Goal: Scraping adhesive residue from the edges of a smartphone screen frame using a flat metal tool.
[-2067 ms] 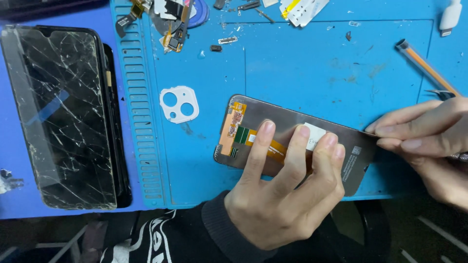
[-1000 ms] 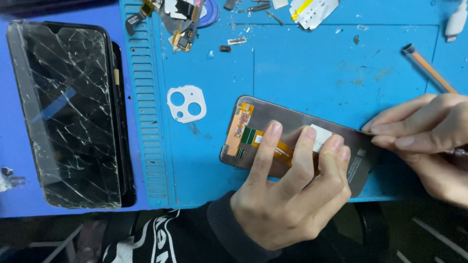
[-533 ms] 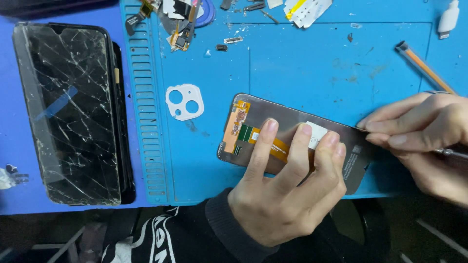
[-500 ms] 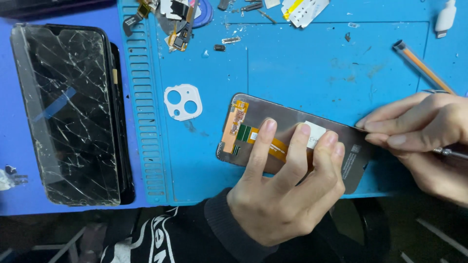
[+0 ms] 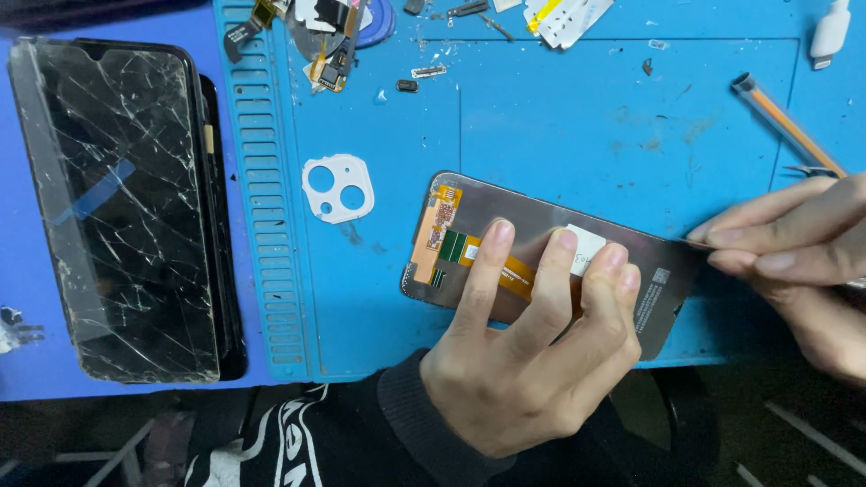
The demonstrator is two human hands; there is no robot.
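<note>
A blue tabletop (image 5: 135, 388) carries a blue repair mat (image 5: 577, 117) with a ribbed strip down its left side. Left of the mat lies a phone with a badly cracked screen (image 5: 126, 207), the glass lifted slightly off its dark frame. On the mat, near the front edge, rests a replacement display panel (image 5: 541, 207), back side up, with an orange flex cable and green connector showing. The left hand (image 5: 532, 361) presses 3 spread fingers flat on the panel, pinning it down without closing around it. The right hand (image 5: 794, 261) pinches the panel's right edge between thumb and fingers, seemingly at a film or layer there; whether anything has lifted cannot be told. A white camera-lens frame (image 5: 336, 188) with 2 round holes lies left of the panel. An orange-tipped tool (image 5: 785, 122) and small loose parts (image 5: 325, 36) sit at the far edge. Judging by this, the old screen is off and the new panel is not yet fitted.
</note>
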